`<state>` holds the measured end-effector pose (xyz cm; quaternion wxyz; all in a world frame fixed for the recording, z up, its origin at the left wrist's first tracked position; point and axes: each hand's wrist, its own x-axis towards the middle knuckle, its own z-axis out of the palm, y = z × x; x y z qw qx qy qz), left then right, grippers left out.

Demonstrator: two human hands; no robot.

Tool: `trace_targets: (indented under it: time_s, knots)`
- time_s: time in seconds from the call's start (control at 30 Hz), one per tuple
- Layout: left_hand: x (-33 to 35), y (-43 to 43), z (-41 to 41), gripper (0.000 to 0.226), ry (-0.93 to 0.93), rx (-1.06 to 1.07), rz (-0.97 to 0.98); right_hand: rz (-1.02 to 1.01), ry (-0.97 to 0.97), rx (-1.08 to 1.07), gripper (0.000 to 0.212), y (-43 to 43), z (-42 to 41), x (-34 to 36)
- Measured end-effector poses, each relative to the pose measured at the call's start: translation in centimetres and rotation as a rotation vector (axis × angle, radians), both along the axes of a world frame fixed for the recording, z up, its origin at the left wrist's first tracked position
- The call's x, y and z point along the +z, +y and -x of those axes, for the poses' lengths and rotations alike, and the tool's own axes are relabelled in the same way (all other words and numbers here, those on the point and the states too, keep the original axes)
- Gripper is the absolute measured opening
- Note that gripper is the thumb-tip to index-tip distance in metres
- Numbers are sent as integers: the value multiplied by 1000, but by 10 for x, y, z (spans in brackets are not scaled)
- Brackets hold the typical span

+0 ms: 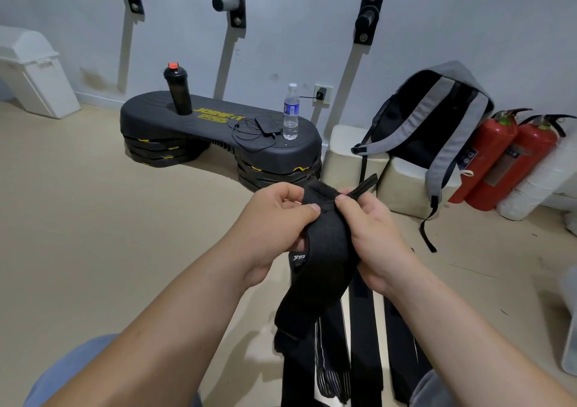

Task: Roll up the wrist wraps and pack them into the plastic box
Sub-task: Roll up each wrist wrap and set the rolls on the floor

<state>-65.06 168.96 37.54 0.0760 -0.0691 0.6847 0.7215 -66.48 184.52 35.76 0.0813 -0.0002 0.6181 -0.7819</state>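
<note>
A black wrist wrap [324,250] with a small white logo hangs in front of me, its top end folded between both hands. My left hand [274,219] grips the folded end from the left, thumb on top. My right hand [371,222] pinches the same end from the right, and a thin black loop sticks up above its fingers. The wrap's tail drops toward the floor. Several more black wraps [365,338] lie stretched out below my hands. A translucent plastic box [569,328] shows partly at the right edge.
A black step platform [218,128] ahead carries a black shaker bottle [178,91], a water bottle [291,113] and a phone on a cable. A grey backpack [437,119] leans on cream blocks; two red fire extinguishers [505,160] stand right, a white bin [31,72] far left.
</note>
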Motion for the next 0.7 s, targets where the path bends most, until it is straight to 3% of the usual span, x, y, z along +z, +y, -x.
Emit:
trace_targets:
  time_s: [0.33, 0.53, 0.7]
  knots:
    - [-2, 7, 1, 28, 11, 40, -256, 127, 4, 32, 13, 5, -1, 8]
    - [-2, 11, 1, 31, 17, 56, -238, 157, -38, 35, 15, 5, -1, 7]
    - [-3, 10, 3, 36, 29, 64, -82, 124, -50, 13, 16, 4, 1, 3]
